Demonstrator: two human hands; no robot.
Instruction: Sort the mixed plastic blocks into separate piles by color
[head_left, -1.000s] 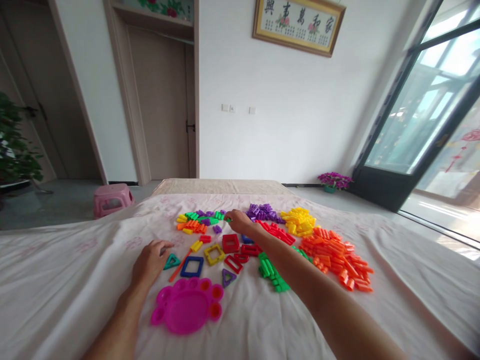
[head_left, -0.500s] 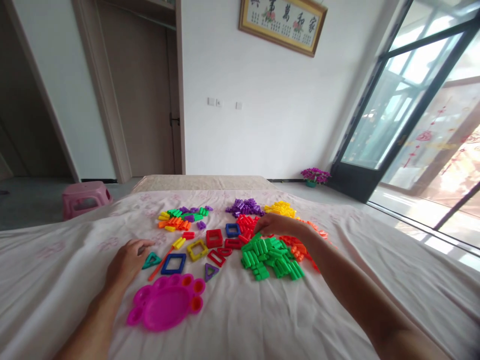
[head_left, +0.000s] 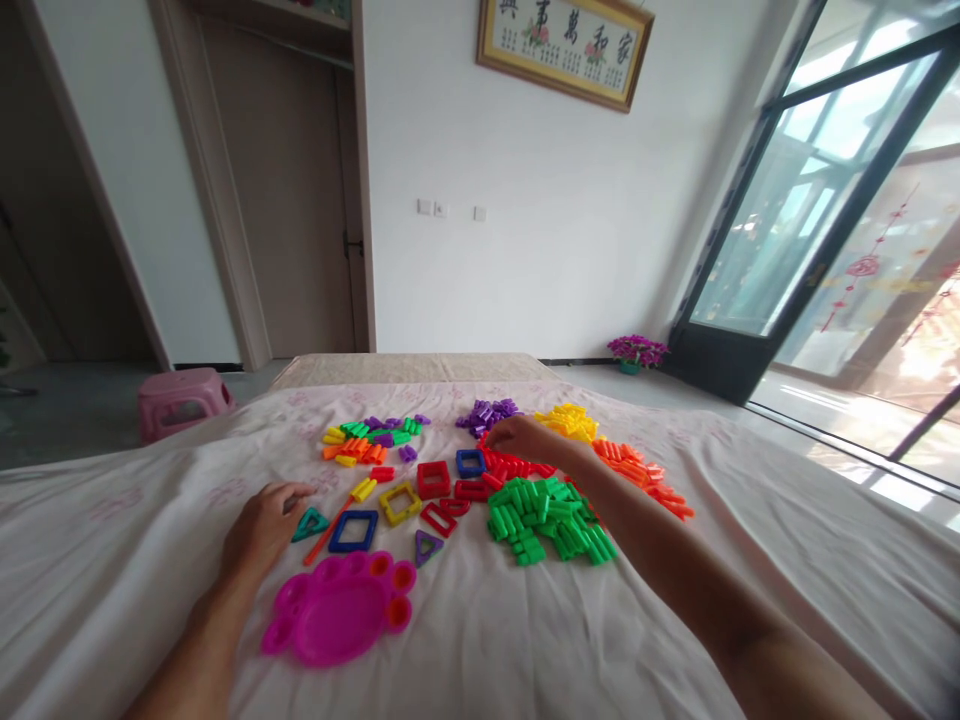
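My right hand is over the red pieces, its fingers bent down; what they touch is hidden. Close around it lie purple pieces, yellow pieces, orange pieces and a green pile. My left hand rests on the cloth with fingers apart and nothing in them, beside a teal triangle. Right of that are an orange stick, a blue square frame, a yellow frame and a red frame.
A pink paw-shaped tray lies near the front. Mixed coloured pieces sit at the back left, and a purple triangle lies centrally. A pink stool stands beyond the cloth.
My right hand has moved left, from the edge of the green pile to the left part of the red pieces. The left hand stays in place. The view has shifted slightly.
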